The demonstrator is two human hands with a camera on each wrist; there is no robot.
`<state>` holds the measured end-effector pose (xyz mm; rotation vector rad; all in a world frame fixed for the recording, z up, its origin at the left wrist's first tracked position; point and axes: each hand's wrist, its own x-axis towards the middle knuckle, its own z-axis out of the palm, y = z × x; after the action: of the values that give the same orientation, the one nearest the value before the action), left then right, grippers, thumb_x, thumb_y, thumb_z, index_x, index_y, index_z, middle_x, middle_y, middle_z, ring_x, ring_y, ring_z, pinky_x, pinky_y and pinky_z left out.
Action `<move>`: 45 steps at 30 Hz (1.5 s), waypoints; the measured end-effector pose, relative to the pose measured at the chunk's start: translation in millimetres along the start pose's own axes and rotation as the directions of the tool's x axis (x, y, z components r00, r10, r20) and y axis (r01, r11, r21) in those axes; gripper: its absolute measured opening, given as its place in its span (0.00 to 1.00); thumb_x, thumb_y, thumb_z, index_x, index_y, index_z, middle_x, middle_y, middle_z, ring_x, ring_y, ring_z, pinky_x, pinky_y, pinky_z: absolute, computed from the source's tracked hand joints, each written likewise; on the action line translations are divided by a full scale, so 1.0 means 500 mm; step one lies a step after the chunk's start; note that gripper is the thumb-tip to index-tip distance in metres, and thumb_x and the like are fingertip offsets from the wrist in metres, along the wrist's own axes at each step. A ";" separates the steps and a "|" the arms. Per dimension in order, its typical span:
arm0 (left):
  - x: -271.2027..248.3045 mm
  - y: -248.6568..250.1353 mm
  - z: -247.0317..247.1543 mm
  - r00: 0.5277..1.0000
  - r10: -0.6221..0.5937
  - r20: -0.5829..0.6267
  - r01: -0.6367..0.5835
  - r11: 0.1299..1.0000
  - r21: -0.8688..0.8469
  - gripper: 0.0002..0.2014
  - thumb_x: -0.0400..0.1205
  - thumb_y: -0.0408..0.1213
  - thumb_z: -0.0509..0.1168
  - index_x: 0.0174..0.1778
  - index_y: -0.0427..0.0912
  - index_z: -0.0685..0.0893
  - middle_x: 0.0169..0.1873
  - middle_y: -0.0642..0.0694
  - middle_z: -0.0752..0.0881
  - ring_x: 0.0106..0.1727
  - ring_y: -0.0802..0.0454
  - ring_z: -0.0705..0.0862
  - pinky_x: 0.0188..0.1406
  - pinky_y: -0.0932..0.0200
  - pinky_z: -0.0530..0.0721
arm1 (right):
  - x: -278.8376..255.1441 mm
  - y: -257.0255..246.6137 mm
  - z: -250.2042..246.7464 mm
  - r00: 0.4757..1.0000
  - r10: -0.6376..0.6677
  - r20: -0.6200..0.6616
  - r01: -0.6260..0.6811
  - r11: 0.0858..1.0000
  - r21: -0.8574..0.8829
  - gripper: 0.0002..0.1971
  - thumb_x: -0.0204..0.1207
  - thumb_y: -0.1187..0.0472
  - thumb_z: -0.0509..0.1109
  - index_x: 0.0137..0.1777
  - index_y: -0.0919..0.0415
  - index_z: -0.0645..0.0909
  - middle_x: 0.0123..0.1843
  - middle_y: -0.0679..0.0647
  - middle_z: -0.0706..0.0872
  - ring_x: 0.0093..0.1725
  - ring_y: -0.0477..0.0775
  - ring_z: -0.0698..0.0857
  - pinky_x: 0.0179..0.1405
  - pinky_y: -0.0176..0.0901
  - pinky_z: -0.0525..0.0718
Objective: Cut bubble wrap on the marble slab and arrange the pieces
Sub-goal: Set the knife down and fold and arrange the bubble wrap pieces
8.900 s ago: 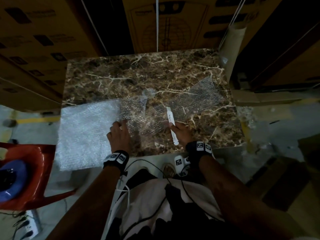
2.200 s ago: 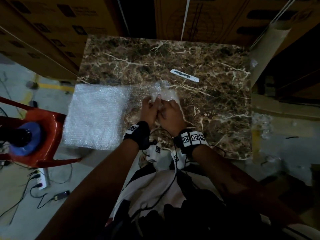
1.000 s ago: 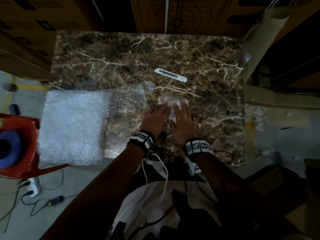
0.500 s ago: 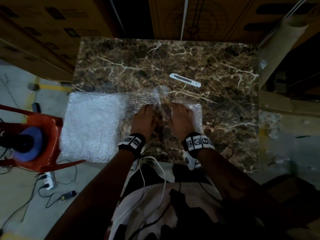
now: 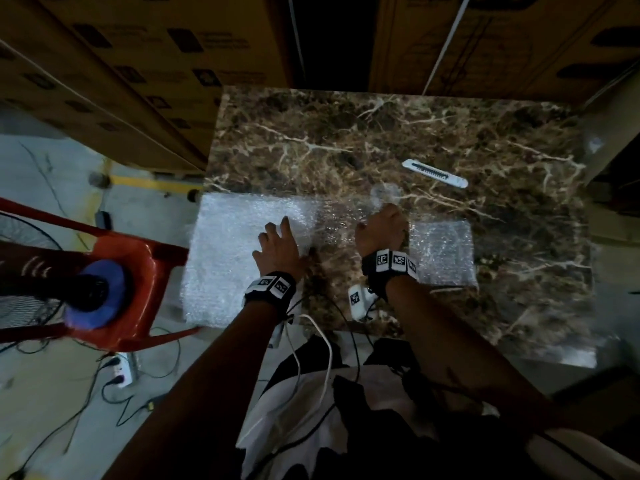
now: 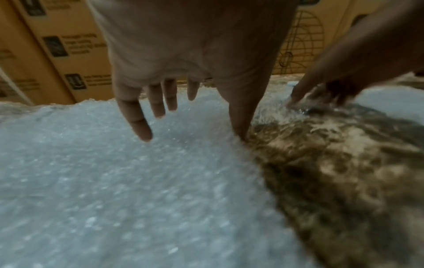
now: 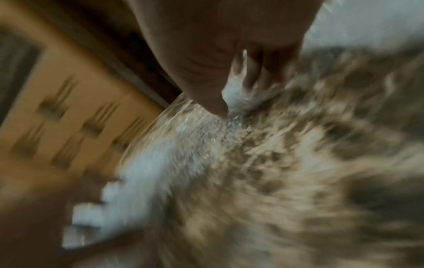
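On the marble slab [image 5: 398, 140], the big bubble wrap sheet [image 5: 235, 258] lies at about 9 o'clock, overhanging the slab's left edge. The left hand [image 5: 277, 247] spreads over it, grip wide, fingers [image 6: 140, 125] straight. The right hand [image 5: 382, 230] sits at the centre, its grip pinching the sheet's right end. A folded cut piece [image 5: 443, 251] lies just beside it at 3 o'clock. A white cutter [image 5: 434, 173] rests at 1 o'clock, well apart from both hands

Glossy veined marble slab [image 5: 346, 133]; translucent, bumpy plastic bubble wrap [image 5: 225, 258].
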<state>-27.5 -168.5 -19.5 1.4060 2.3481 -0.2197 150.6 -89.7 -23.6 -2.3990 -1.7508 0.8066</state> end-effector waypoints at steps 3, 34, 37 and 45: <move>0.001 -0.024 -0.003 0.997 0.066 -0.036 -0.066 0.998 0.004 0.50 0.77 0.68 0.68 0.88 0.48 0.53 0.77 0.39 0.63 0.75 0.35 0.68 0.59 0.35 0.82 | -0.047 -0.014 0.007 0.973 -0.154 -0.170 0.127 0.979 -0.159 0.34 0.73 0.48 0.78 0.73 0.62 0.69 0.70 0.67 0.77 0.69 0.70 0.76 0.67 0.65 0.77; -0.011 0.046 0.006 0.908 0.396 -0.136 -0.416 0.818 -0.397 0.37 0.83 0.57 0.69 0.85 0.58 0.59 0.71 0.44 0.65 0.47 0.43 0.83 0.31 0.50 0.85 | 0.041 0.017 -0.024 0.923 -0.351 0.156 0.312 0.922 0.229 0.54 0.77 0.50 0.76 0.91 0.50 0.41 0.90 0.61 0.60 0.84 0.67 0.67 0.77 0.74 0.70; -0.008 0.033 0.015 0.905 0.403 -0.138 -0.422 0.806 -0.415 0.40 0.81 0.55 0.72 0.85 0.55 0.59 0.72 0.43 0.65 0.49 0.42 0.83 0.34 0.49 0.86 | 0.112 0.006 -0.016 0.894 -0.365 0.262 0.354 0.931 0.088 0.61 0.62 0.33 0.73 0.90 0.49 0.41 0.82 0.66 0.72 0.77 0.72 0.76 0.70 0.75 0.77; -0.017 0.061 0.028 0.939 0.300 -0.169 -0.344 0.842 -0.415 0.54 0.73 0.58 0.78 0.88 0.44 0.55 0.80 0.40 0.59 0.73 0.37 0.75 0.51 0.48 0.91 | 0.083 0.024 -0.129 0.886 -0.416 0.203 0.325 0.871 0.368 0.06 0.84 0.61 0.71 0.52 0.62 0.89 0.52 0.59 0.91 0.51 0.55 0.87 0.51 0.43 0.81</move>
<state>6.1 -165.4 -26.6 1.5641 2.0083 0.4608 198.6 -40.5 12.6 -1.7263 -1.9076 1.2962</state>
